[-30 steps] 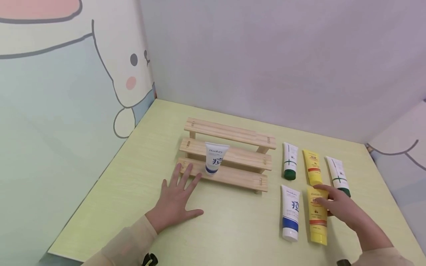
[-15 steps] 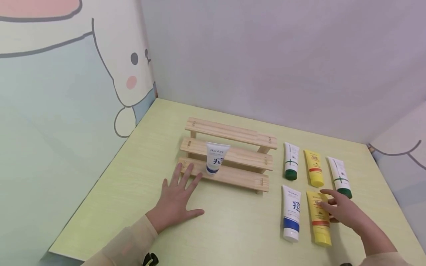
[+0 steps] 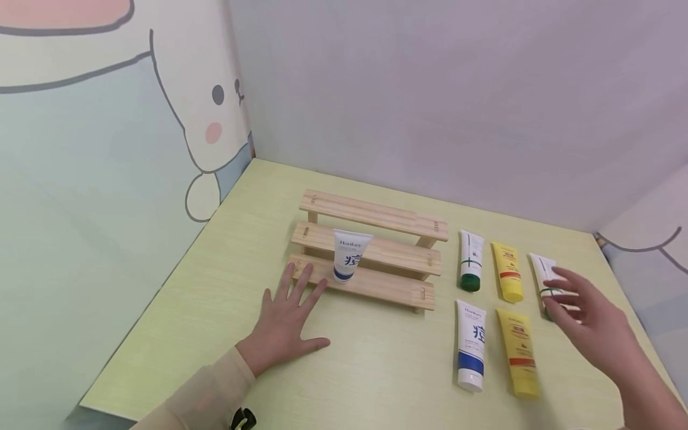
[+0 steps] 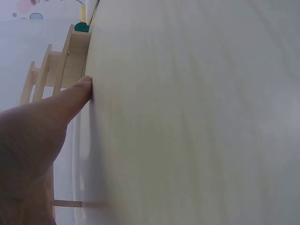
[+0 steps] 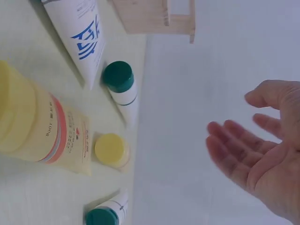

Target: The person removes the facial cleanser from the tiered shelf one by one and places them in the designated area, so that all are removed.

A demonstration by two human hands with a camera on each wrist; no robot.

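Note:
My left hand (image 3: 282, 322) lies spread beside the three-step wooden rack (image 3: 392, 286), its fingertips at the left end of the lowest step. On that step a white tube with blue lettering (image 3: 349, 251) stands on its cap. My right hand (image 3: 596, 322), raised with loosely bent fingers and holding nothing, partly covers a white tube with a green cap (image 3: 541, 266) in the head view. To its left lies a large yellow tube (image 3: 518, 352). The right wrist view shows the same hand (image 5: 262, 150) apart from the tubes, its thumb and fingers separated.
Beside the large yellow tube lies a large white tube with a blue band (image 3: 470, 346). Behind them lie a smaller yellow tube (image 3: 507, 272) and another green-capped white tube (image 3: 471, 260). The pale table (image 3: 215, 286) meets walls at the back and sides.
My right hand has let go of the large yellow tube, lifted, and moved right and away over the green-capped tube. The yellow tube now lies slightly nearer and right. My left hand stays put.

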